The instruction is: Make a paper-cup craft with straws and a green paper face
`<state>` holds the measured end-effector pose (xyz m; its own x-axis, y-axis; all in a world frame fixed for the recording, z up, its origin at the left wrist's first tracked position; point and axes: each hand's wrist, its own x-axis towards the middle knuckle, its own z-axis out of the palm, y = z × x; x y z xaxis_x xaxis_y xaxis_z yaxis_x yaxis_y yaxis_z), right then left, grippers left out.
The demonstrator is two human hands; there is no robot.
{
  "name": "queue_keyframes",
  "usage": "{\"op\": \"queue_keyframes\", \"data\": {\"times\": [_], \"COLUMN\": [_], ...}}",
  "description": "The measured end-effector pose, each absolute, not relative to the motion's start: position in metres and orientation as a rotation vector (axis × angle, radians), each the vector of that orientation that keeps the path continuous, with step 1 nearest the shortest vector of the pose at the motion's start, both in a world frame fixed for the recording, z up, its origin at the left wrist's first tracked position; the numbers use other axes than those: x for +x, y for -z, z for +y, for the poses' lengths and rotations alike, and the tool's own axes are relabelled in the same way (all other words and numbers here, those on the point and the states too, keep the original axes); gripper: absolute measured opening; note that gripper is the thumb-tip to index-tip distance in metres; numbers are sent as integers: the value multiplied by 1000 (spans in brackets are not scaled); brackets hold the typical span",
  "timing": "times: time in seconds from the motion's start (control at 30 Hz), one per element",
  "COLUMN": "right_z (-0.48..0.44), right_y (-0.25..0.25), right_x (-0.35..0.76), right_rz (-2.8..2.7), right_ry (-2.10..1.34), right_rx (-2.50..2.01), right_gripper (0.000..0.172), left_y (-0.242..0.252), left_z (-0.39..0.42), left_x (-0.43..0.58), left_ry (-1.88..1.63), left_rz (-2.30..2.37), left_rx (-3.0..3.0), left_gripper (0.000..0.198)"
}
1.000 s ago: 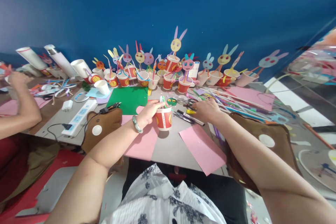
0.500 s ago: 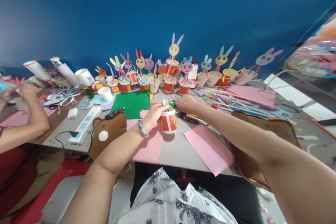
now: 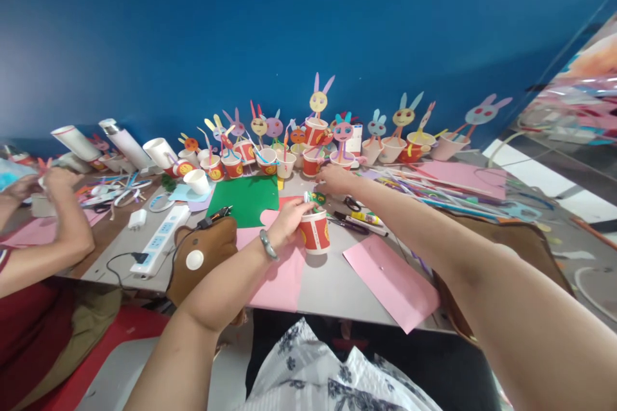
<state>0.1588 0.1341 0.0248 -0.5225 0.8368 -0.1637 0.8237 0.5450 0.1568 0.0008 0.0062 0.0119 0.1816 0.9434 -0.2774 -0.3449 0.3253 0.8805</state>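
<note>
Left hand: The left hand gripped a red-and-white cup at its left side and rim; a bracelet circled the wrist.
Right hand: The right hand was reached out beyond the cup, fingers bent downward; whether they pinched anything could not be told.
Cup: Upright, immediately right of the left hand and nearer the person than the right hand; contact with the table could not be confirmed.
Pens and glue: Pens and a yellow glue stick lay right of the cup, below the right forearm.
Paper: One pink sheet lay under the left wrist, another pink sheet below the right forearm; a green sheet lay beyond the left hand.
Rabbit figures: Paper rabbits in cups lined the back, beyond both hands.
Far left: A co-worker's hand was visible, well apart from the left hand.
</note>
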Motion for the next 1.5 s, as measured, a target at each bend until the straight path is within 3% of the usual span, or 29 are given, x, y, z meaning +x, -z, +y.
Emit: {"op": "queue_keyframes", "data": {"times": [0.53,0.93,1.1,1.37,1.5], "right_z": [158,156,153,125,103], "right_y": [-16,-7,-20,-64,-68], "right_x": [150,155,161,183,190], "right_rz": [2367,2452,2681,2990,3073], "right_ry": [247,482,688,1019,1447], "right_rx": [1534,1678,1671,1750,1962], "right_gripper": [33,25,19,26,33], "left_y": [-1,2,4,10,11], "left_z": [10,11,13,11,10], "left_x": [2,0,0,1,3], "left_ry": [-1055,-1054,-1061,-1004,-976], "left_rz": [907,900,885,803,818], "left_rx": [759,789,769,770,769], "left_gripper": [5,13,15,18,25]}}
